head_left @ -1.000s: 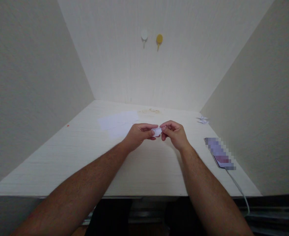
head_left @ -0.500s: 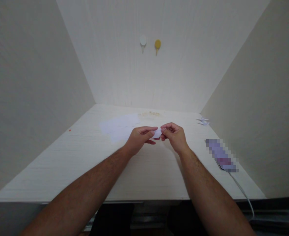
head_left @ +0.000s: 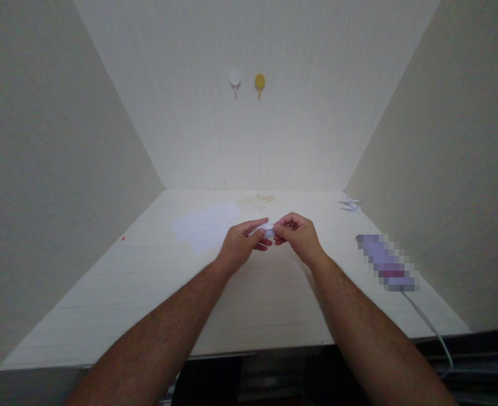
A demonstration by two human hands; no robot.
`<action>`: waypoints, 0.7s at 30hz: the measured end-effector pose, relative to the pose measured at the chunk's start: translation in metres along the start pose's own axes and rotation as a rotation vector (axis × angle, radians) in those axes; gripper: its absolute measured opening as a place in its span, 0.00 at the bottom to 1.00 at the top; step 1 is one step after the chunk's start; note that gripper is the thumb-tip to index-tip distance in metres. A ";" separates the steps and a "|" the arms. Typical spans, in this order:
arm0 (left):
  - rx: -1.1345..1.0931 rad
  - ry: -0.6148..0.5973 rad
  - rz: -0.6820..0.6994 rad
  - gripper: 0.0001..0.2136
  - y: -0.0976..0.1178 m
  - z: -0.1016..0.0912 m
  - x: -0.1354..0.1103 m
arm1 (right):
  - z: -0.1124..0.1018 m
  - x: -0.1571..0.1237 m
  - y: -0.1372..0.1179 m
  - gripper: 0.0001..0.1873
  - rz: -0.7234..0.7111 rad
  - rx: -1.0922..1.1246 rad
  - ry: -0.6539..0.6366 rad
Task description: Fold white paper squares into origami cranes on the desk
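Observation:
A small folded piece of white paper (head_left: 269,230) is held between my two hands, above the middle of the table. My left hand (head_left: 245,239) pinches its left end, thumb on top and the other fingers behind and below. At its right end my right hand (head_left: 296,232) grips it between thumb and fingertips. The fingers cover much of the paper, so its full shape is hidden. Left of my hands, white paper sheets (head_left: 206,223) lie flat on the pale table (head_left: 147,293).
Folded white paper figures (head_left: 350,204) sit at the back right. Below them lies a blurred-out flat device (head_left: 384,262) with a white cable (head_left: 428,321). A small red spot (head_left: 123,238) is at the left edge. White (head_left: 234,79) and yellow hooks (head_left: 259,82) hang on the back wall.
The camera view has shifted slightly. My hands have come a little closer together on the paper, and less of it shows between them.

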State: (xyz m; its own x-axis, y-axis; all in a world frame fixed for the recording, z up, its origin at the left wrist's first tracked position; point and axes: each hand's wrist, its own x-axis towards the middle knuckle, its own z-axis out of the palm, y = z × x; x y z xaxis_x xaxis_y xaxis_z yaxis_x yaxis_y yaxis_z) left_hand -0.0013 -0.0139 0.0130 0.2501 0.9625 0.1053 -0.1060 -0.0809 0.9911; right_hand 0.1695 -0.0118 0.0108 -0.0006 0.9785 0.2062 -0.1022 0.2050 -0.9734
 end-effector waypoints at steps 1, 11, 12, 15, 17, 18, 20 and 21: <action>0.025 -0.005 0.011 0.23 0.000 0.000 0.000 | 0.000 0.000 0.000 0.13 0.002 -0.010 -0.005; 0.214 0.022 0.061 0.18 -0.002 -0.001 0.001 | 0.004 -0.001 0.000 0.10 0.042 -0.015 -0.067; 0.222 0.024 0.051 0.19 -0.002 -0.001 0.001 | 0.004 -0.002 0.000 0.10 0.043 -0.030 -0.072; 0.229 0.003 0.026 0.21 -0.002 -0.001 0.000 | 0.003 -0.002 0.002 0.10 0.050 -0.047 -0.097; 0.226 -0.016 0.022 0.21 -0.003 -0.002 0.000 | 0.003 -0.002 0.003 0.09 0.056 -0.041 -0.113; 0.225 -0.021 0.021 0.21 -0.003 -0.003 0.000 | 0.002 -0.002 0.003 0.09 0.061 -0.035 -0.118; 0.220 -0.021 0.014 0.21 -0.004 -0.004 0.000 | 0.002 -0.002 0.002 0.09 0.073 -0.027 -0.123; 0.216 -0.018 0.009 0.21 -0.004 -0.004 0.001 | 0.002 -0.002 0.001 0.09 0.081 -0.025 -0.124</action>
State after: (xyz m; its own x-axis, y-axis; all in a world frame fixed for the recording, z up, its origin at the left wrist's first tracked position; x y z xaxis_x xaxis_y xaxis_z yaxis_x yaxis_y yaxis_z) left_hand -0.0044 -0.0119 0.0086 0.2676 0.9568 0.1139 0.0995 -0.1450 0.9844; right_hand 0.1677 -0.0136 0.0092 -0.1310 0.9820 0.1363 -0.0718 0.1277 -0.9892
